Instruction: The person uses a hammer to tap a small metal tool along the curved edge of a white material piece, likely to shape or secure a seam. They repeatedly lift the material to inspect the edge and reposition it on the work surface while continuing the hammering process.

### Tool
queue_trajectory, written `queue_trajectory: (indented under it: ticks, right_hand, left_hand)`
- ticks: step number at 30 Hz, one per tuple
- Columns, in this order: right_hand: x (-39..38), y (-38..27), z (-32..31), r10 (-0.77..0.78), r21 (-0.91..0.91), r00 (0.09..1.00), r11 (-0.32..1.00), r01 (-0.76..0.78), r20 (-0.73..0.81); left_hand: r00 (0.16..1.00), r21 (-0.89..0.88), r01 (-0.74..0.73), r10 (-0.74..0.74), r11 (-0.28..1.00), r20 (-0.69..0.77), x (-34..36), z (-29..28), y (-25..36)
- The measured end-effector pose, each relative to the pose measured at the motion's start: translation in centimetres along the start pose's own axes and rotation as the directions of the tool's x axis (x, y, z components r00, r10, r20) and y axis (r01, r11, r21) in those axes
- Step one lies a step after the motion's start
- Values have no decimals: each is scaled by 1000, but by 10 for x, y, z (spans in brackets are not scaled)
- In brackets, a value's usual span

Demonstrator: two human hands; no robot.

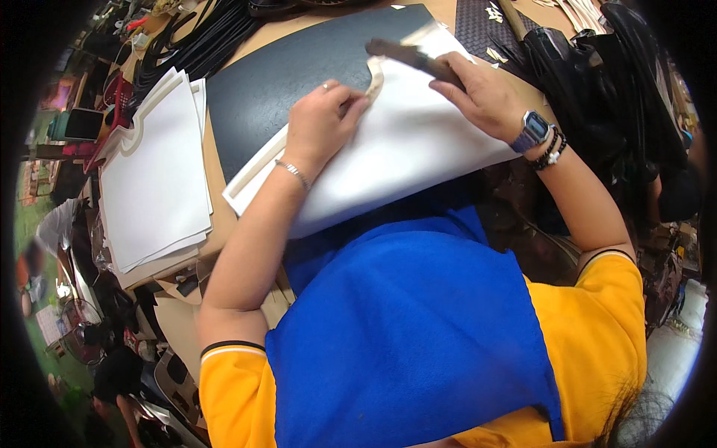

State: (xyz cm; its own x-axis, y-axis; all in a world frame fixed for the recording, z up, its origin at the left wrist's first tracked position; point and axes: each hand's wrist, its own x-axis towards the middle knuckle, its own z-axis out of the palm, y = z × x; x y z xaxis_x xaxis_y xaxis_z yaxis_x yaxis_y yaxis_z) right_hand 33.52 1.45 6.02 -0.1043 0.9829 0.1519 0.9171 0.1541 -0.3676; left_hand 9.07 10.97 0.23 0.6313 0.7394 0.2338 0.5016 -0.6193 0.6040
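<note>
A white sheet (pixel 426 134) with a narrow beige strip (pixel 375 81) along its edge lies on a dark grey board (pixel 261 89) in front of me. My left hand (pixel 321 119) is closed at the sheet's edge, fingertips pinching the beige strip; a small dark shape between the fingers is unclear. My right hand (pixel 485 101) grips a dark, slightly blurred bar-like tool (pixel 403 54), held over the sheet and the strip near the upper edge.
Stacked white pieces with beige edging (pixel 153 194) lie on the left. Black straps (pixel 179 52) are at the upper left, black glossy material (pixel 582 112) at the right. A red basket (pixel 116 97), a fan (pixel 78 328) and a co-worker (pixel 119 373) are at the left.
</note>
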Motion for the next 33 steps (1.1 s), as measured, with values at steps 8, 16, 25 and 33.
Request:
queue_trajectory:
  ticks: [8, 16, 25, 33]
  right_hand:
    - [13, 15, -5, 201, -36, 957, 980, -198, 212]
    - [15, -2, 3, -12, -196, 997, 980, 26, 75]
    - [-5, -8, 11, 32, -68, 971, 998, -16, 238]
    - [-19, -21, 16, 40, -167, 991, 986, -19, 126]
  left_hand:
    - [982, -7, 182, -182, 983, 46, 1, 5, 14]
    - [996, 302, -94, 87, 949, 35, -10, 5, 17]
    - [993, 137, 33, -49, 990, 109, -23, -8, 27]
    - [988, 66, -62, 52, 996, 148, -38, -16, 18]
